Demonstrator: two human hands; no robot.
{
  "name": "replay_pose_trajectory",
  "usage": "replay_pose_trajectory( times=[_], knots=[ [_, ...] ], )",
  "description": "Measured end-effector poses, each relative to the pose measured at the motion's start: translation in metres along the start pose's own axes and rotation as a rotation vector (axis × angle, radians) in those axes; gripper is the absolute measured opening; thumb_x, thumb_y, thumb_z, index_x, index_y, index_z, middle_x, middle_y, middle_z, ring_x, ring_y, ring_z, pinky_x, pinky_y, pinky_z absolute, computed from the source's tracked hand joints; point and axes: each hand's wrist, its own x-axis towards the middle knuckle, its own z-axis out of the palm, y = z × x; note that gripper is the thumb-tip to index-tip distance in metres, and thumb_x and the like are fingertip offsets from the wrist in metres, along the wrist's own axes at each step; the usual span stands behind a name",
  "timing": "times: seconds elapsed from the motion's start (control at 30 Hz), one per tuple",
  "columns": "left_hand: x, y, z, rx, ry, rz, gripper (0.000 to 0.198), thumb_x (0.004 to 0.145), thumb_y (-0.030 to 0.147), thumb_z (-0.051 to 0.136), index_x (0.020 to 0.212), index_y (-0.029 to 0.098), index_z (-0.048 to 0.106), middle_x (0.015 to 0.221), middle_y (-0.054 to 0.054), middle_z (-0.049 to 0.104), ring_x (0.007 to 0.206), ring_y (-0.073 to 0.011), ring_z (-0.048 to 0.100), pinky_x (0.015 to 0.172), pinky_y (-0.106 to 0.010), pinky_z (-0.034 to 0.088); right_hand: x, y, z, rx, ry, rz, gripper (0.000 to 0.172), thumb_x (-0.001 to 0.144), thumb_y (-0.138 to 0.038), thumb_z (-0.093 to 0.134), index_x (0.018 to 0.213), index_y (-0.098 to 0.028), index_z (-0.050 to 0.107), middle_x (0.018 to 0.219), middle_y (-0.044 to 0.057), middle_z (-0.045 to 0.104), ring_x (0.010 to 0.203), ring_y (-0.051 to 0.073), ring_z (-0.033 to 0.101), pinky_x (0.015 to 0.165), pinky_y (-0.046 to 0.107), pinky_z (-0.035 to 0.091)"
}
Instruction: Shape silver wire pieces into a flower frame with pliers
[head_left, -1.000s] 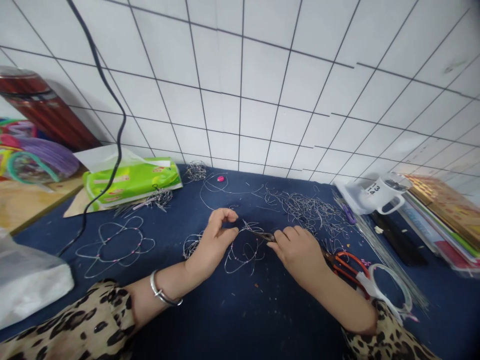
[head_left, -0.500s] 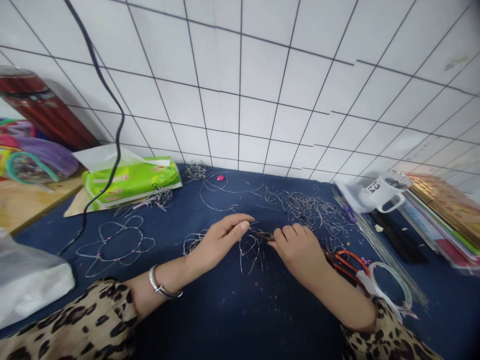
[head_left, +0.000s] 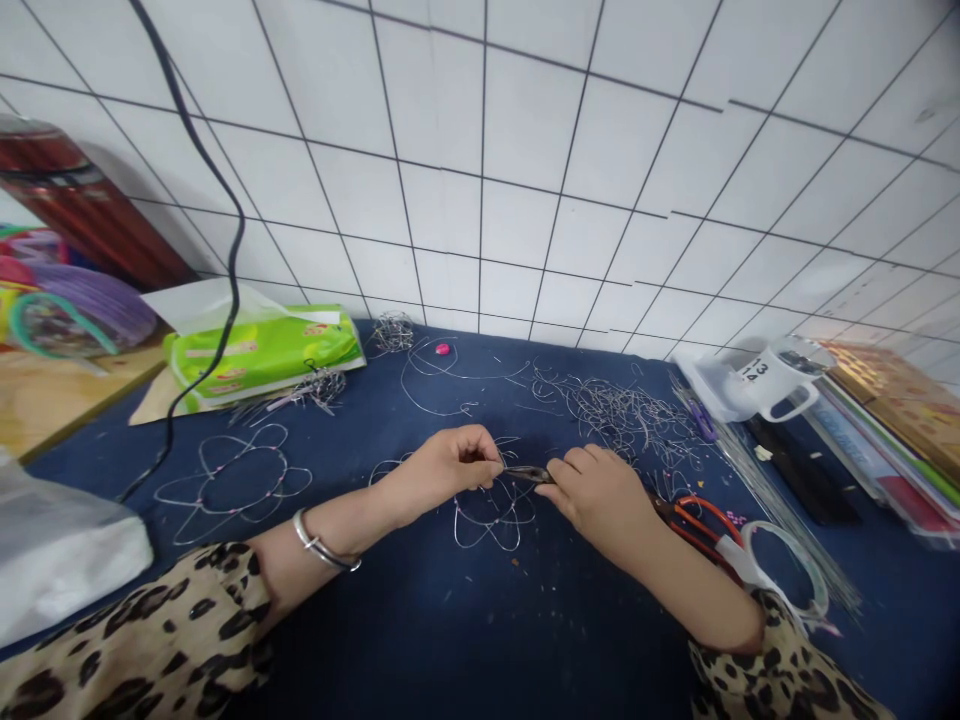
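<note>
My left hand (head_left: 442, 468) pinches a wire flower (head_left: 487, 532) at its upper edge, thumb and forefinger pressed together. The flower is a thin silvery wire frame with looped petals, hanging below the fingers and partly hidden by them. Closed around a pair of pliers (head_left: 531, 474) is my right hand (head_left: 600, 500); the handles are hidden in the palm. The pliers' dark narrow jaws point left and meet the wire close to my left fingertips. Whether the jaws grip the wire is too small to tell. Another wire flower (head_left: 201, 505) with small pink beads lies to the left.
Behind my right wrist lie orange-handled scissors (head_left: 709, 525), partly covered. A tangle of wire (head_left: 626, 405), straight wires (head_left: 802, 535) and a white mug (head_left: 780, 385) are on the right. At left are a green tissue pack (head_left: 262, 355), a black cable (head_left: 238, 250) and a plastic bag (head_left: 67, 560).
My left thumb and fingers have closed into a pinch at the plier tips. The wire flower has swung so its petals show more openly below the hands. My right hand stays nearly in place.
</note>
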Motion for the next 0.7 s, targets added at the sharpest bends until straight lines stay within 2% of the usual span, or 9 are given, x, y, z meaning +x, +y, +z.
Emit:
replay_pose_trajectory(
  times=[0.1, 0.3, 0.47, 0.7],
  knots=[
    [0.000, -0.001, 0.003, -0.068, 0.015, -0.018, 0.008, 0.074, 0.022, 0.059, 0.075, 0.017, 0.055, 0.074, -0.001, 0.062, 0.064, -0.0110, 0.056, 0.061, -0.026, 0.045, 0.000, 0.000, 0.000, 0.006, -0.021, -0.006, 0.026, 0.089, -0.039, 0.042, 0.084, -0.018, 0.057, 0.074, 0.004, 0.053, 0.072, 0.017, 0.043, 0.066, 0.030, 0.029],
    [-0.003, 0.000, 0.009, -0.145, 0.089, -0.026, 0.007, 0.071, 0.016, 0.060, 0.071, 0.017, 0.053, 0.070, 0.000, 0.062, 0.062, -0.0104, 0.057, 0.062, -0.025, 0.046, 0.001, -0.003, -0.003, -0.037, -0.005, -0.018, 0.026, 0.089, -0.038, 0.041, 0.087, -0.017, 0.057, 0.074, 0.004, 0.052, 0.073, 0.017, 0.043, 0.067, 0.030, 0.029],
    [-0.005, 0.001, 0.012, -0.171, 0.125, -0.078, 0.010, 0.072, 0.022, 0.062, 0.071, 0.017, 0.053, 0.077, -0.003, 0.065, 0.066, -0.0131, 0.060, 0.057, -0.025, 0.044, 0.001, -0.005, -0.003, -0.074, 0.030, -0.023, 0.027, 0.089, -0.038, 0.042, 0.094, -0.016, 0.057, 0.075, 0.005, 0.052, 0.074, 0.018, 0.043, 0.067, 0.031, 0.029],
    [-0.006, 0.002, 0.013, -0.166, 0.150, -0.115, 0.012, 0.072, 0.024, 0.062, 0.071, 0.017, 0.053, 0.075, -0.005, 0.067, 0.068, -0.0156, 0.063, 0.054, -0.024, 0.043, 0.000, -0.007, -0.003, -0.089, 0.044, -0.005, 0.026, 0.088, -0.037, 0.044, 0.094, -0.016, 0.058, 0.075, 0.006, 0.052, 0.074, 0.018, 0.043, 0.067, 0.031, 0.029]
  ],
)
